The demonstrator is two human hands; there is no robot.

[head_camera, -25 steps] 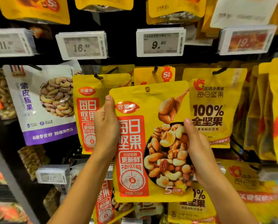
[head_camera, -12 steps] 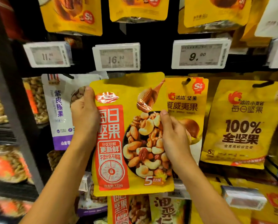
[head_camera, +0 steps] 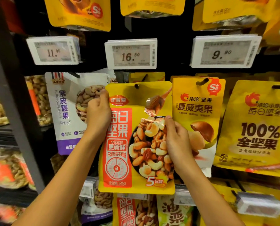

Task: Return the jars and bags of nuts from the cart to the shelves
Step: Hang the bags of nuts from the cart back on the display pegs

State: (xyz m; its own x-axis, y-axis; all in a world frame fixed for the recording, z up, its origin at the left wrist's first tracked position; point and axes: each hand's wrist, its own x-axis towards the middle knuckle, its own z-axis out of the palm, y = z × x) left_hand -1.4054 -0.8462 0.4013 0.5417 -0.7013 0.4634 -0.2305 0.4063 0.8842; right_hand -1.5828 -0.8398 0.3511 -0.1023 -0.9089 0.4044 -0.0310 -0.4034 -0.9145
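Flanking bag (head_camera: 136,95): cashew pack (head_camera: 66,111), macadamia pack (head_camera: 199,110)

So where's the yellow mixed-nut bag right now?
Head view, centre: the mixed-nut bag is held by the left hand and right hand under the 16.80 price tag, between the white cashew bag to its left and the macadamia bag to its right.

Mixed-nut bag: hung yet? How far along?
Done: mixed-nut bag is up at the row under the 16.80 tag. In hand: left hand and right hand both grip it; hang hole seating unclear. Left: release; cart out of view.
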